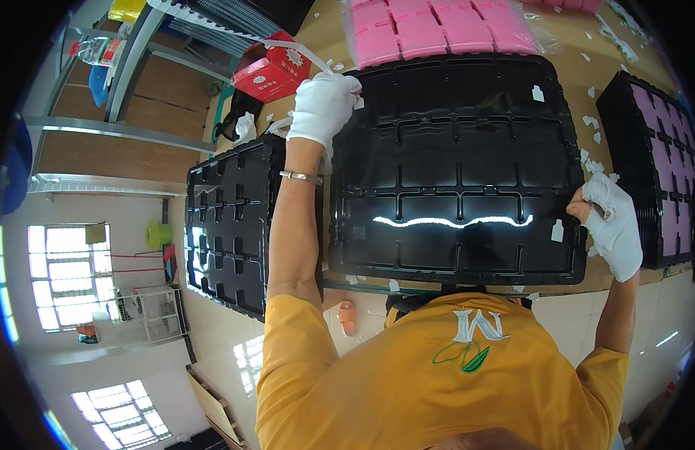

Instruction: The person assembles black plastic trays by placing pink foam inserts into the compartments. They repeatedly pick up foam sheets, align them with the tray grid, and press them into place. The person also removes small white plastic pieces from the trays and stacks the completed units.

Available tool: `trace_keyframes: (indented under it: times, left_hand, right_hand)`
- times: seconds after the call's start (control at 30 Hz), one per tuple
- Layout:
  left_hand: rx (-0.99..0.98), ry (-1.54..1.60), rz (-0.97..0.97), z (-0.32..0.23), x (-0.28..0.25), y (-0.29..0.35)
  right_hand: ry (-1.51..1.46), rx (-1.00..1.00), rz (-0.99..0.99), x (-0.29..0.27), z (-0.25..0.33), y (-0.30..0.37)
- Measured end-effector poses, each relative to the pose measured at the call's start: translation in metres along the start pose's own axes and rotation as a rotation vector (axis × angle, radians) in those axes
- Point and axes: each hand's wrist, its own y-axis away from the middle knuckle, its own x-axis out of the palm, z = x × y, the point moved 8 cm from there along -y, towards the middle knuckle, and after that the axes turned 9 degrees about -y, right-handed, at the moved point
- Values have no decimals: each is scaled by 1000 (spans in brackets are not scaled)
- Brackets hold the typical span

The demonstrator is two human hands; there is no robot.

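A large black plastic tray (430,176) with a moulded grid lies in front of me. On its right side are two small white labels, an upper label (538,94) and a lower label (557,231). My left hand (317,112), in a white glove, is at the tray's upper left corner, fingers pinched on a small white label (358,103). At the tray's right edge is my right hand (614,225), also in a white glove with bare fingertips showing. Its fingers are closed together over the rim; whether anything is between them is hidden.
Stacked black trays (235,225) stand at the left, and another stack (632,165) with purple inserts at the right. Pink foam pieces (445,30) in clear plastic lie beyond. A red box (276,71), a white paper strip (306,52) and scattered white scraps (591,121) are around.
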Motion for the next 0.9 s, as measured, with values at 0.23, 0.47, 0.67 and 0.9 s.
trace_keyframes:
  times: [0.23, 0.47, 0.67, 0.9]
  left_hand:
    - [28, -31, -83, 4, 9, -1]
    - [46, 31, -158, 7, 15, -5]
    - [6, -12, -422, -10, -11, 28]
    - [-102, -149, -532, 19, -40, 55]
  right_hand:
    - [-3, -8, -9, -2, 0, 1]
    - [14, -16, -27, -3, -1, 2]
    - [-38, -8, -42, -6, 4, 19]
    - [-116, 76, -93, -15, -12, 30]
